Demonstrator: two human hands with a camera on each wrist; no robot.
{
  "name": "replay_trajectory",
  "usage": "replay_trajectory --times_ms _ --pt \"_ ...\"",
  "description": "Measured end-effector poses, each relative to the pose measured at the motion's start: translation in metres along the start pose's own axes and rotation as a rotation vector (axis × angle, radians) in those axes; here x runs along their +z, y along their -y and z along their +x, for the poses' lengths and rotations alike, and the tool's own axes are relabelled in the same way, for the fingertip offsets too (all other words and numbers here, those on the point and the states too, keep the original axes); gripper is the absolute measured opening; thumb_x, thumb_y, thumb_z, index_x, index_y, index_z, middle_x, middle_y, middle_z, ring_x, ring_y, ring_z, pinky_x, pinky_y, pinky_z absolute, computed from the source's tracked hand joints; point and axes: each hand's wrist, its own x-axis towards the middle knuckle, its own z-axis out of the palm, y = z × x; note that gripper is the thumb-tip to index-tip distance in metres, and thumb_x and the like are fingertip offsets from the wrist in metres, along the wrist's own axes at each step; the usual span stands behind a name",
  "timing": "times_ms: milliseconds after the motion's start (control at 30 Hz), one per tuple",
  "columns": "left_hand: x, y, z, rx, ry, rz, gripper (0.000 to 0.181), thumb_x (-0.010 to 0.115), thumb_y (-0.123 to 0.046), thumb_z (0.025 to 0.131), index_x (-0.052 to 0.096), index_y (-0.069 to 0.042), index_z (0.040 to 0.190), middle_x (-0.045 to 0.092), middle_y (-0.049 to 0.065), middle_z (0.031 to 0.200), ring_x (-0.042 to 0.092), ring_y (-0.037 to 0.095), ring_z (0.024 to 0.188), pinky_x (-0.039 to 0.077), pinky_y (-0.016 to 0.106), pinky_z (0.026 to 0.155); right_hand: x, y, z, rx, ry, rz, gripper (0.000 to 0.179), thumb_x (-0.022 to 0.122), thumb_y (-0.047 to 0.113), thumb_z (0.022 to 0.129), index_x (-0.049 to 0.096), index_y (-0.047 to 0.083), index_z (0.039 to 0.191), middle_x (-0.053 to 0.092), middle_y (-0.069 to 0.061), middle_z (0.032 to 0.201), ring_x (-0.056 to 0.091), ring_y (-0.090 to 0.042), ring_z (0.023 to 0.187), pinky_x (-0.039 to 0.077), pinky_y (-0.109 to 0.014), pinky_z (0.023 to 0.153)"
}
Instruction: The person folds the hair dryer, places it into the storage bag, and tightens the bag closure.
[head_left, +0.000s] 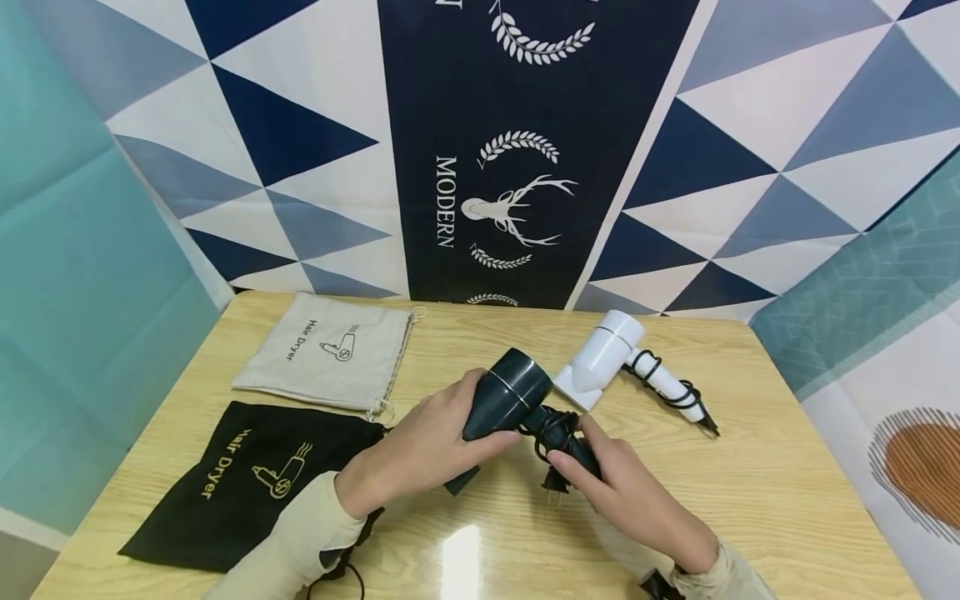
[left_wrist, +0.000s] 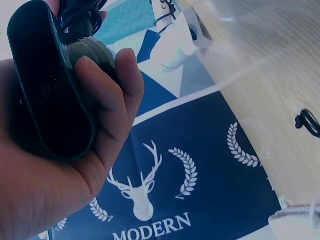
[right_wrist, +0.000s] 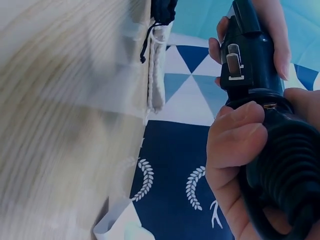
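Observation:
A dark hair dryer (head_left: pixel 510 390) is held above the middle of the table by both hands. My left hand (head_left: pixel 423 446) grips its barrel; in the left wrist view the fingers curl round the body beside a wide flat nozzle (left_wrist: pixel 52 90). My right hand (head_left: pixel 633 487) holds the handle, round which the black cord (head_left: pixel 557 429) is wound. The plug (head_left: pixel 555 482) hangs below the handle, prongs down. In the right wrist view a sliding switch (right_wrist: pixel 234 65) shows on the handle, and the right fingers wrap the cord's ribbed sleeve (right_wrist: pixel 290 165).
A white hair dryer (head_left: pixel 609 350) with a black cord round its handle lies at the back right. To the left lie a light grey drawstring bag (head_left: pixel 322 350) and a black drawstring bag (head_left: pixel 247 492), both printed "Hair Dryer". A patterned cloth (head_left: pixel 540 167) hangs behind the table (head_left: pixel 750 500).

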Motion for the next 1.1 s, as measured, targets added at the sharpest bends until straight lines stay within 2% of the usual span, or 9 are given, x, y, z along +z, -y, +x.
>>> replay_trajectory --times_ms 167,300,533,667,767,867,967,1100 --pt "-0.004 0.003 -0.008 -0.058 -0.031 0.038 0.085 0.059 -0.071 0.086 0.036 -0.016 0.146 0.058 -0.001 0.101 0.06 0.009 0.07 0.052 0.026 0.06 0.003 0.004 0.007 0.009 0.02 0.003 0.027 0.053 0.04 0.103 0.05 0.016 0.117 0.061 0.004 0.078 0.058 -0.01 0.063 0.05 -0.028 0.057" --pt "-0.006 0.005 -0.014 -0.097 -0.057 0.022 0.09 0.057 -0.075 0.083 0.034 -0.019 0.149 0.057 -0.003 0.105 0.06 0.009 0.072 0.051 0.026 0.061 0.002 0.008 0.011 -0.006 0.047 -0.009 0.029 0.052 0.041 0.103 0.05 0.016 0.117 0.06 0.003 0.076 0.057 -0.011 0.062 0.05 -0.028 0.056" --pt "-0.016 0.007 -0.018 -0.081 -0.089 -0.019 0.091 0.06 -0.074 0.083 0.032 -0.02 0.151 0.058 -0.004 0.107 0.061 0.009 0.073 0.053 0.027 0.061 0.0 0.018 0.017 -0.021 0.034 -0.02 0.028 0.053 0.045 0.102 0.05 0.021 0.117 0.059 0.004 0.075 0.056 -0.011 0.06 0.048 -0.028 0.053" --pt "-0.026 0.007 -0.019 -0.086 -0.063 -0.078 0.084 0.062 -0.066 0.087 0.031 -0.021 0.152 0.059 -0.002 0.109 0.063 0.01 0.076 0.054 0.029 0.063 -0.001 0.023 0.021 -0.055 0.024 -0.013 0.026 0.055 0.044 0.101 0.05 0.022 0.115 0.059 0.004 0.077 0.056 -0.011 0.061 0.049 -0.029 0.054" --pt "-0.034 0.007 -0.019 -0.089 -0.044 -0.184 0.07 0.06 -0.054 0.095 0.032 -0.022 0.15 0.059 0.003 0.11 0.066 0.012 0.079 0.057 0.031 0.064 -0.002 0.026 0.026 -0.087 0.017 -0.004 0.024 0.055 0.041 0.102 0.05 0.021 0.114 0.059 0.003 0.079 0.057 -0.011 0.062 0.049 -0.029 0.054" --pt "-0.041 0.01 -0.018 -0.061 -0.034 -0.272 0.057 0.058 -0.042 0.1 0.034 -0.02 0.148 0.058 0.009 0.111 0.068 0.016 0.083 0.059 0.033 0.065 -0.002 0.029 0.029 -0.124 0.009 -0.001 0.022 0.056 0.039 0.102 0.052 0.02 0.113 0.059 0.003 0.08 0.057 -0.011 0.063 0.049 -0.029 0.054" --pt "-0.045 0.014 -0.017 -0.048 0.005 -0.307 0.059 0.06 -0.038 0.1 0.032 -0.021 0.149 0.059 0.011 0.112 0.069 0.018 0.085 0.059 0.035 0.068 -0.001 0.031 0.031 -0.134 0.005 0.005 0.022 0.057 0.039 0.101 0.054 0.02 0.111 0.059 0.004 0.08 0.057 -0.011 0.064 0.05 -0.029 0.055" --pt "-0.044 0.017 -0.017 -0.074 0.077 -0.353 0.069 0.063 -0.038 0.097 0.024 -0.026 0.153 0.061 0.011 0.116 0.068 0.02 0.09 0.058 0.037 0.072 0.0 0.032 0.032 -0.127 0.006 0.01 0.022 0.058 0.039 0.101 0.055 0.02 0.11 0.059 0.004 0.08 0.057 -0.011 0.064 0.05 -0.029 0.056"
